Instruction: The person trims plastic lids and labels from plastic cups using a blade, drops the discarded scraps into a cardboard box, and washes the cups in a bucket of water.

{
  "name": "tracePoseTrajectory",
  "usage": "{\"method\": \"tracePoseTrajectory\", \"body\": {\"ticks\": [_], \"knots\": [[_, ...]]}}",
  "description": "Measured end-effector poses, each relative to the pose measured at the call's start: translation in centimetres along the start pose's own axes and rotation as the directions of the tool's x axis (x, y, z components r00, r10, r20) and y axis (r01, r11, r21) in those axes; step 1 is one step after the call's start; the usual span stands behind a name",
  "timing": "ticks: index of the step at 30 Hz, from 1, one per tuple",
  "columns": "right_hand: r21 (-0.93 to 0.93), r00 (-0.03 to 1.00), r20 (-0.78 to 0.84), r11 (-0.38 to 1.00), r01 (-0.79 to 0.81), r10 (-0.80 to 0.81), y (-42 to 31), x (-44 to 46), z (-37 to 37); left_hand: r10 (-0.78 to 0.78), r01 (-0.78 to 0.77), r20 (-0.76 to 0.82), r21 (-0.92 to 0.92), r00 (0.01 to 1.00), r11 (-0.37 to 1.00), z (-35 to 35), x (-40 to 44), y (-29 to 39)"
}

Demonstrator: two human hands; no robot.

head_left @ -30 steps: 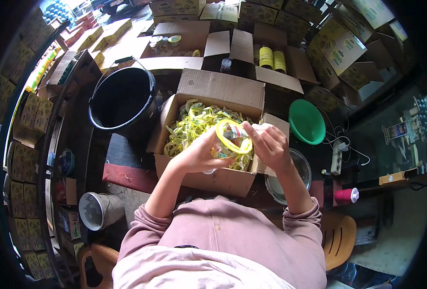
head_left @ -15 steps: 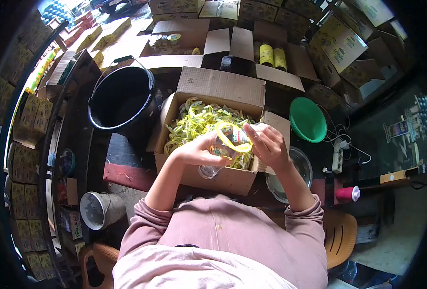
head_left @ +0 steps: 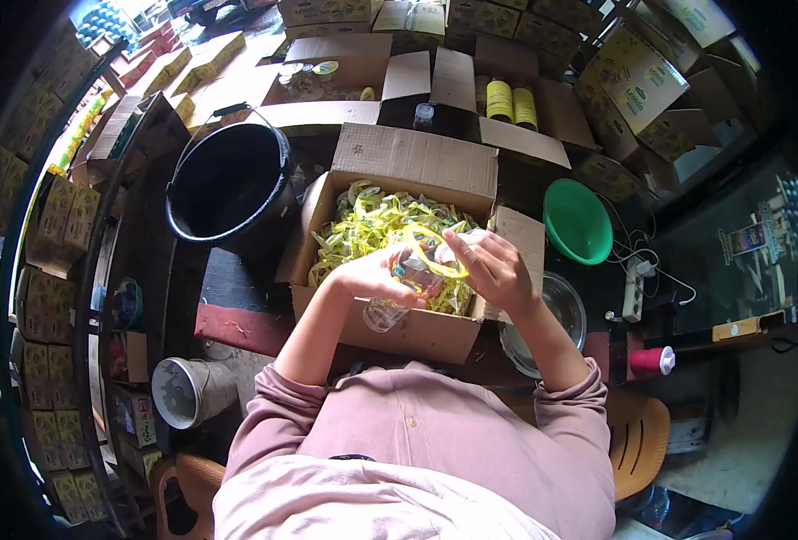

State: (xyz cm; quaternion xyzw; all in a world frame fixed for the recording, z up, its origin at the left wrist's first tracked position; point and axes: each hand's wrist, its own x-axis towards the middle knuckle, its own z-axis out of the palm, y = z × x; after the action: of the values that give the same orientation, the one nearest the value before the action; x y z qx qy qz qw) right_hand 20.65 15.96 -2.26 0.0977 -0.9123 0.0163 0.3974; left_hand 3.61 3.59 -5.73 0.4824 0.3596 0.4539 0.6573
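My left hand (head_left: pixel 374 274) is wrapped round a clear plastic jar (head_left: pixel 383 315), which lies tilted with one end pointing down towards me. Part of the jar is hidden behind the fingers. Thumb and fingers of my right hand (head_left: pixel 500 270) pinch a thin yellow plastic loop (head_left: pixel 447 270) at its right side. The loop stands open, close to the far end of the jar. Below both hands is a cardboard box (head_left: pixel 390 337) filled with crumpled yellow and clear plastic strips (head_left: pixel 372 220).
A black bucket (head_left: pixel 282 193) stands left of the box, a grey pail (head_left: pixel 205 391) nearer me. On the right are a green bowl (head_left: pixel 579 220), a clear bowl (head_left: pixel 579 315), a power strip (head_left: pixel 633 292) and a pink thread spool (head_left: pixel 653 361). Open cartons (head_left: pixel 525 144) lie beyond.
The jar has swung in my left hand, so its near end shows more and sits slightly further left. My right hand and the yellow loop have shifted slightly left.
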Motion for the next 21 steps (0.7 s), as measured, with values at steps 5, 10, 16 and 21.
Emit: {"method": "tracePoseTrajectory", "body": {"ticks": [5, 10, 16, 21], "knots": [[0.004, 1.0, 0.024, 1.0, -0.006, 0.006, 0.2, -0.3, 0.3, -0.01, 0.014, 0.048, -0.071, 0.999, 0.997, -0.8, 0.3, -1.0], [0.021, 0.999, -0.019, 0.999, -0.051, 0.051, 0.3, -0.2, 0.6, -0.031, 0.037, -0.045, 0.128, 0.998, 0.991, -0.1, 0.0, 0.9], [-0.037, 0.995, -0.066, 0.997, -0.074, 0.071, 1.0, 0.5, -0.1, 0.543, -0.107, -0.372, 0.744, 0.753, 0.659, 2.1, 0.3, 0.7], [-0.047, 0.997, -0.032, 0.996, -0.077, 0.075, 0.7, 1.1, -0.6, 0.569, 0.015, -0.522, 0.745, 0.635, 0.667, 3.9, 0.7, 1.3]]}}
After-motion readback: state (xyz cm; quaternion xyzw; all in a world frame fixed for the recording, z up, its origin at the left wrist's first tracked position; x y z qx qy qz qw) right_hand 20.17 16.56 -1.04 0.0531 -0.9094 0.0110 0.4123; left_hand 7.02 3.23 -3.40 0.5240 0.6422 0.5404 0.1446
